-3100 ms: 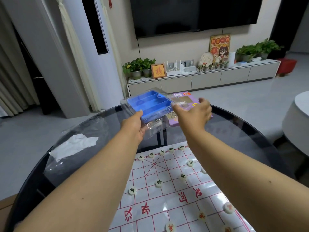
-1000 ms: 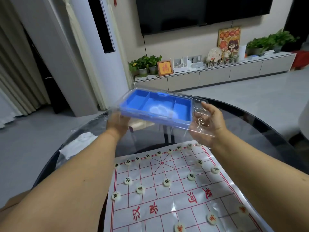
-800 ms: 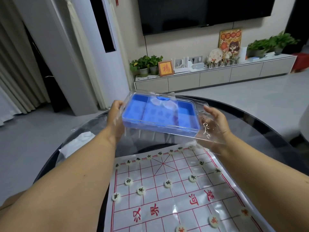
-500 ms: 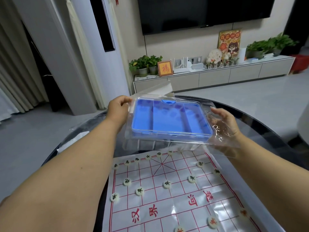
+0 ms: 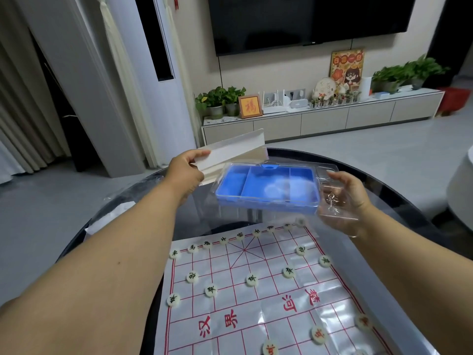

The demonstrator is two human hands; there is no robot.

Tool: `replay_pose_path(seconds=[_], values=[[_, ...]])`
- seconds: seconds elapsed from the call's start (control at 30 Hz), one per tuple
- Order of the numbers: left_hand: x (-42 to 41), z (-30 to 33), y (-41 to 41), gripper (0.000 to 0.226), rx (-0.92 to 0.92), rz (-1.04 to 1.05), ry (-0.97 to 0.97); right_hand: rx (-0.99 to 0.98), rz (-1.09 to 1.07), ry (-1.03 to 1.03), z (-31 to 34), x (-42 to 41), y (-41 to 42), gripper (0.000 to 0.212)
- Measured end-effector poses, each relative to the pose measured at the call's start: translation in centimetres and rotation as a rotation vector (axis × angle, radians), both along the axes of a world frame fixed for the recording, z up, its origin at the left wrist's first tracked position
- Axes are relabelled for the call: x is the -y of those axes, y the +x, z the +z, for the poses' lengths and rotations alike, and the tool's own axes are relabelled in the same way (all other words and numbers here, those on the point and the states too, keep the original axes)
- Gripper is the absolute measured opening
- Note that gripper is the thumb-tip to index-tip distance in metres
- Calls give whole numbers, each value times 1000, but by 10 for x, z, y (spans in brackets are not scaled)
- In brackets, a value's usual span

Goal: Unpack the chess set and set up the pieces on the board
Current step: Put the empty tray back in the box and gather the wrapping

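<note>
Black television (image 5: 281, 19), low white cabinet (image 5: 325, 119) with potted plants (image 5: 220, 99), framed picture (image 5: 250, 106).

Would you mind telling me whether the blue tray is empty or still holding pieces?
Empty: the blue tray's compartments show only bare blue floor through the clear plastic.

Wall-mounted television (image 5: 281, 19) above low cabinet (image 5: 322, 119)

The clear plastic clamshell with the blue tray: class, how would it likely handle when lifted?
The clear plastic clamshell probably flexes: thin, held by the right hand. Likely light: its blue tray looks empty. Glossy, so perhaps slippery.
</note>
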State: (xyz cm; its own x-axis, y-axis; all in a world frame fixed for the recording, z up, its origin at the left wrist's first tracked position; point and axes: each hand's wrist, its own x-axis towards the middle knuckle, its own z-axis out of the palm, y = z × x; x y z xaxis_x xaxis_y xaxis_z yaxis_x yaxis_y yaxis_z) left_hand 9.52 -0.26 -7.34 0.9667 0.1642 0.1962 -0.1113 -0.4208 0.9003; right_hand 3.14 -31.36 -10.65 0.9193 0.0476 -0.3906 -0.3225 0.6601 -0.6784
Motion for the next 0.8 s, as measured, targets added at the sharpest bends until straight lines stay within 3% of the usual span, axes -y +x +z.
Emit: replay_pose_path(seconds=[0.23, 0.57, 0.8], values=[[5, -2, -10, 74, -11, -14, 102, -26, -120, -10, 13, -6, -6, 30], [15, -6, -16, 69, -25, -73, 118, 53, -300, 108, 16, -28, 1, 16], [8, -10, -22, 72, -17, -60, 158, 23, -392, 50, 19, -42, 0, 9]])
